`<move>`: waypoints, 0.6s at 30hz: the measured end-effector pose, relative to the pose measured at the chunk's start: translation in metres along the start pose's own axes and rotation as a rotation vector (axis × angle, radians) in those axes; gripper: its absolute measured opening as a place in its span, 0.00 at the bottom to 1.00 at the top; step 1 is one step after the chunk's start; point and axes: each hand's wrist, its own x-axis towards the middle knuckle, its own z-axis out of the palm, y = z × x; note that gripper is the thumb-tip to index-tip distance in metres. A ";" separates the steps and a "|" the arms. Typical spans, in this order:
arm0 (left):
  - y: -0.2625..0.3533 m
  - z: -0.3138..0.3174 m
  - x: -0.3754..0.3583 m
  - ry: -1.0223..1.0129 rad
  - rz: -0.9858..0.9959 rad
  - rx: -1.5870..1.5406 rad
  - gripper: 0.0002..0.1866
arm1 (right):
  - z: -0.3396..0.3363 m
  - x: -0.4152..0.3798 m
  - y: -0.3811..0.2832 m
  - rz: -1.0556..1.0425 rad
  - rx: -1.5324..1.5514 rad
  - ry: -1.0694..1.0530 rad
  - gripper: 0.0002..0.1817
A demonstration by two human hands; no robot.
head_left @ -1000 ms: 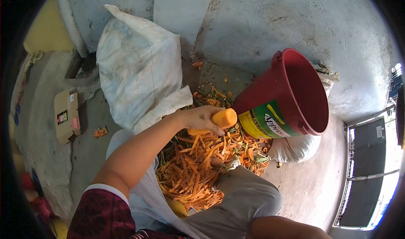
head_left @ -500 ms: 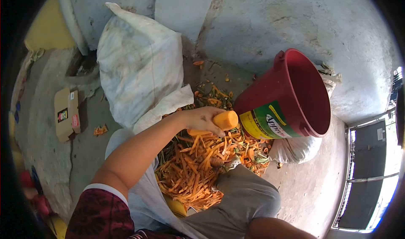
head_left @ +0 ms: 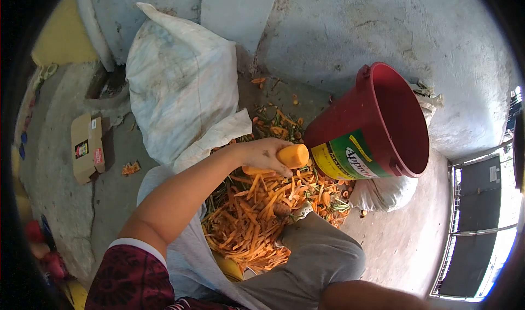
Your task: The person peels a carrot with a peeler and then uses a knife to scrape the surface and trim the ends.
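Note:
My left hand [head_left: 267,153] is closed around a peeled carrot [head_left: 293,156], whose thick blunt end sticks out toward the red bucket [head_left: 342,118]. More orange shows just under the palm; whether it belongs to the same carrot I cannot tell. Beneath the hand lies a heap of orange peelings [head_left: 246,217], mixed with some green stalks. Only my right forearm [head_left: 366,296] appears, at the bottom edge; the right hand is out of the picture.
A large white sack [head_left: 183,86] leans by the wall. A smaller white sack [head_left: 385,194] lies beneath the tilted bucket. An opened cardboard box [head_left: 85,146] rests on the floor at left. My bent leg in grey trousers [head_left: 322,250] is beside the peelings.

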 end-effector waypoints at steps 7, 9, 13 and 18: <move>-0.004 0.001 0.006 0.259 0.056 -0.203 0.27 | 0.002 0.027 0.083 0.418 -0.100 -0.093 0.17; 0.002 0.002 0.006 0.293 0.064 -0.345 0.24 | 0.012 0.004 0.135 0.807 0.174 -0.180 0.22; -0.005 0.007 0.015 0.307 0.160 -0.436 0.26 | 0.043 -0.051 0.189 0.966 0.105 -0.532 0.17; -0.007 0.007 0.015 0.372 0.012 -0.626 0.31 | 0.086 -0.071 0.188 1.204 0.412 -0.453 0.11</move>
